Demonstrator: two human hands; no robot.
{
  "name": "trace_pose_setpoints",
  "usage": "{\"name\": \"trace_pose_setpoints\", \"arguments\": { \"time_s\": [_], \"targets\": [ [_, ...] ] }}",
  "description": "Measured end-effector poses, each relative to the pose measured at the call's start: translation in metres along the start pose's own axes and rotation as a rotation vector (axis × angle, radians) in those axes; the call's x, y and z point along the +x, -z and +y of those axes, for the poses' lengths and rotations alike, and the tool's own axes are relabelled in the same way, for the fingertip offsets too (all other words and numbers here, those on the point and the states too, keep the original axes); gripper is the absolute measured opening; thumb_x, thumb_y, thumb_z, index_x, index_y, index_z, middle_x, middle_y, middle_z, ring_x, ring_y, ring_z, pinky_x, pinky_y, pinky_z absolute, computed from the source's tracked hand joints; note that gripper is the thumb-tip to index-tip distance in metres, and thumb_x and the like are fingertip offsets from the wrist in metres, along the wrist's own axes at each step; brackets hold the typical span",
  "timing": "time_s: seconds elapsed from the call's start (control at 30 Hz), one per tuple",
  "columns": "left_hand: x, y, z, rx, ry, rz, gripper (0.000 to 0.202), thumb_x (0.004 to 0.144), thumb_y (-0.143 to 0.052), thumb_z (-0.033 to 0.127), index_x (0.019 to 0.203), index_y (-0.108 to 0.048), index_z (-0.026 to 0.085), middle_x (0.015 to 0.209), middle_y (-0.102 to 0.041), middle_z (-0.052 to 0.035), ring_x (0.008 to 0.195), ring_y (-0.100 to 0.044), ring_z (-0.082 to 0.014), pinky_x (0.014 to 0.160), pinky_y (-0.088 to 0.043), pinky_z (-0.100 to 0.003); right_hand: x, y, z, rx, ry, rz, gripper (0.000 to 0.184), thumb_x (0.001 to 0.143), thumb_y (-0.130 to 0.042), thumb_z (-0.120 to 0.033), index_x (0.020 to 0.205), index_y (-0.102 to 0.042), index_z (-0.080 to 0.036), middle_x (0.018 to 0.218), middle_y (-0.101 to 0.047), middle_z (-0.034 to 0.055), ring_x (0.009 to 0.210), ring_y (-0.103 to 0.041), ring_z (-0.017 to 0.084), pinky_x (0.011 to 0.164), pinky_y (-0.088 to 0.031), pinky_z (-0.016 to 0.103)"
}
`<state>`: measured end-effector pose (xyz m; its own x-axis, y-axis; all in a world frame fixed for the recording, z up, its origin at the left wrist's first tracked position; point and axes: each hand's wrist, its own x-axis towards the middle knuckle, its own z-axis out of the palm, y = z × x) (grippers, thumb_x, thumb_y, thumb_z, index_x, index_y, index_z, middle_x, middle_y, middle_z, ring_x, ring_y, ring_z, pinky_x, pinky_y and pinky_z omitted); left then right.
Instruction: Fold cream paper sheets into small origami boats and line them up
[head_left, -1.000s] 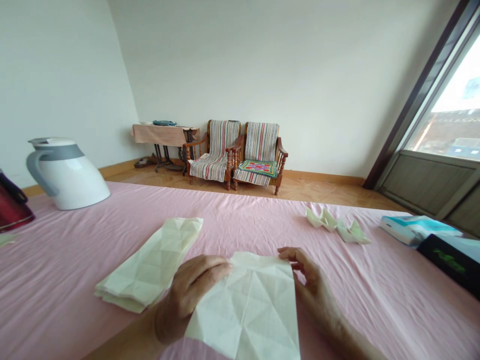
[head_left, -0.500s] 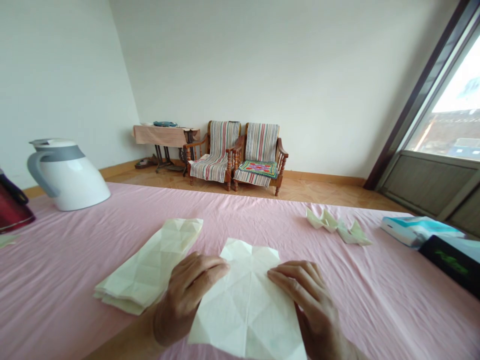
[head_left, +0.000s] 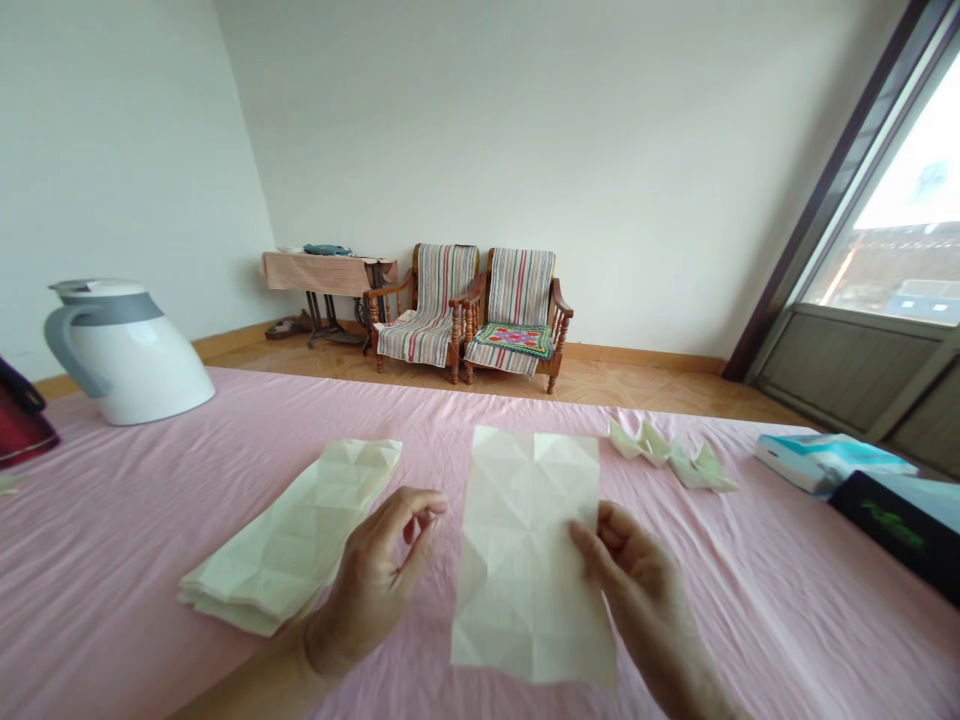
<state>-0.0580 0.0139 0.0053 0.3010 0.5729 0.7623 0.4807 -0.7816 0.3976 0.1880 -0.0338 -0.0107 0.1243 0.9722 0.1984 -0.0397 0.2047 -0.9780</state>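
Note:
A creased, pale cream sheet of paper [head_left: 529, 560] stands raised over the pink cloth, its fold lines forming squares and triangles. My right hand [head_left: 637, 580] pinches its right edge, thumb in front and fingers behind. Left of the sheet, my left hand [head_left: 382, 560] is free of it, with loosely curled fingers and a small gap between thumb and fingertips. Beside that hand lies a stack of similarly creased paper sheets [head_left: 292, 540]. Beyond the right hand, folded paper shapes [head_left: 637, 440] with pointed tips rest on the cloth.
A pink cloth [head_left: 750, 600] covers the table. At the left are a white and grey jug [head_left: 150, 350] and a red kettle-like vessel [head_left: 22, 420]. A tissue pack [head_left: 825, 460] and a black box [head_left: 892, 530] lie right. Two wooden chairs [head_left: 517, 310] stand by the wall.
My left hand has let go of the paper sheet. The sheet has shifted right and been raised more upright in my right hand, whose thumb now shows on its front.

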Motion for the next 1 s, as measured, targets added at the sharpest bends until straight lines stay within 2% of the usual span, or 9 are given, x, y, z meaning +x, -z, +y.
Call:
{"name": "trace_pose_setpoints", "arguments": {
  "time_s": [0.1, 0.2, 0.3, 0.37, 0.5, 0.6, 0.7, 0.9, 1.0],
  "targets": [
    [-0.003, -0.003, -0.002, 0.041, -0.04, -0.081, 0.032, 0.086, -0.049, 0.003, 0.114, -0.05, 0.019, 0.102, -0.058, -0.0069, 0.092, -0.059, -0.0181, 0.081, -0.05, -0.028, 0.001, -0.004, 0.0, 0.134, -0.139, -0.052, 0.036, 0.084, -0.064, -0.048, 0.104, -0.06, -0.018, 0.09, -0.07, 0.0092, 0.07, -0.065, 0.021, 0.062, -0.051, 0.031],
    [-0.004, -0.003, 0.0, 0.087, -0.131, -0.221, 0.046, 0.083, -0.042, -0.004, 0.122, -0.051, 0.02, 0.12, -0.052, -0.0111, 0.114, -0.051, -0.0222, 0.094, -0.047, -0.034, 0.001, -0.007, 0.003, 0.098, -0.193, -0.088, 0.04, 0.084, -0.063, -0.049, 0.106, -0.058, -0.015, 0.083, -0.07, 0.008, 0.065, -0.064, 0.018, 0.057, -0.048, 0.027],
    [-0.002, 0.0, 0.003, 0.069, -0.23, -0.37, 0.038, 0.088, -0.04, -0.003, 0.11, -0.06, 0.02, 0.114, -0.057, -0.0091, 0.107, -0.053, -0.0215, 0.09, -0.047, -0.035, 0.001, -0.006, 0.013, -0.131, -0.168, -0.074, 0.039, 0.089, -0.053, -0.047, 0.109, -0.057, -0.014, 0.067, -0.064, 0.0022, 0.05, -0.056, 0.015, 0.043, -0.036, 0.022],
    [0.002, 0.004, 0.006, 0.008, -0.209, -0.476, 0.022, 0.093, -0.045, 0.006, 0.099, -0.063, 0.019, 0.1, -0.062, -0.0068, 0.095, -0.055, -0.0211, 0.085, -0.047, -0.034, 0.002, -0.001, 0.019, -0.364, -0.072, -0.004, 0.031, 0.091, -0.046, -0.04, 0.105, -0.059, -0.015, 0.061, -0.059, -0.0001, 0.049, -0.054, 0.015, 0.043, -0.035, 0.023],
    [0.006, 0.008, 0.01, -0.079, -0.047, -0.634, 0.013, 0.092, -0.052, 0.017, 0.097, -0.064, 0.017, 0.089, -0.062, -0.0059, 0.085, -0.055, -0.0211, 0.076, -0.046, -0.031, 0.003, 0.011, 0.025, -0.612, 0.136, 0.071, 0.029, 0.076, -0.043, -0.017, 0.099, -0.062, -0.019, 0.091, -0.066, 0.0076, 0.079, -0.063, 0.022, 0.067, -0.048, 0.034],
    [0.005, 0.008, 0.009, -0.104, 0.008, -0.667, 0.013, 0.091, -0.051, 0.02, 0.095, -0.064, 0.016, 0.087, -0.061, -0.0063, 0.083, -0.055, -0.0213, 0.074, -0.044, -0.031, 0.001, 0.015, 0.02, -0.749, 0.34, 0.023, 0.052, 0.067, -0.044, -0.008, 0.115, -0.058, -0.021, 0.113, -0.061, 0.0095, 0.106, -0.056, 0.026, 0.088, -0.045, 0.043],
    [0.004, 0.008, 0.008, -0.121, 0.031, -0.669, 0.014, 0.09, -0.052, 0.023, 0.093, -0.063, 0.015, 0.087, -0.061, -0.0066, 0.082, -0.055, -0.0216, 0.073, -0.042, -0.031, -0.004, 0.012, 0.011, -0.82, 0.463, -0.077, 0.057, 0.073, -0.049, -0.009, 0.128, -0.051, -0.024, 0.125, -0.056, 0.0096, 0.115, -0.051, 0.026, 0.093, -0.044, 0.044],
    [0.0, 0.008, 0.017, -0.187, 0.074, -0.682, 0.015, 0.091, -0.053, 0.025, 0.086, -0.064, 0.016, 0.081, -0.062, -0.0049, 0.079, -0.056, -0.0196, 0.07, -0.04, -0.028, -0.025, 0.005, 0.001, -0.801, 0.348, -0.224, 0.021, 0.078, -0.059, -0.016, 0.093, -0.068, -0.027, 0.092, -0.07, 0.0036, 0.089, -0.063, 0.022, 0.079, -0.047, 0.034],
    [-0.004, 0.006, 0.021, -0.221, 0.146, -0.693, 0.014, 0.09, -0.053, 0.02, 0.085, -0.066, 0.018, 0.079, -0.063, -0.0024, 0.079, -0.057, -0.0173, 0.07, -0.04, -0.026, -0.036, 0.004, 0.006, -0.746, 0.314, -0.153, 0.018, 0.077, -0.06, -0.022, 0.091, -0.07, -0.028, 0.082, -0.071, 0.0013, 0.077, -0.066, 0.021, 0.076, -0.046, 0.032]
  ]
}}
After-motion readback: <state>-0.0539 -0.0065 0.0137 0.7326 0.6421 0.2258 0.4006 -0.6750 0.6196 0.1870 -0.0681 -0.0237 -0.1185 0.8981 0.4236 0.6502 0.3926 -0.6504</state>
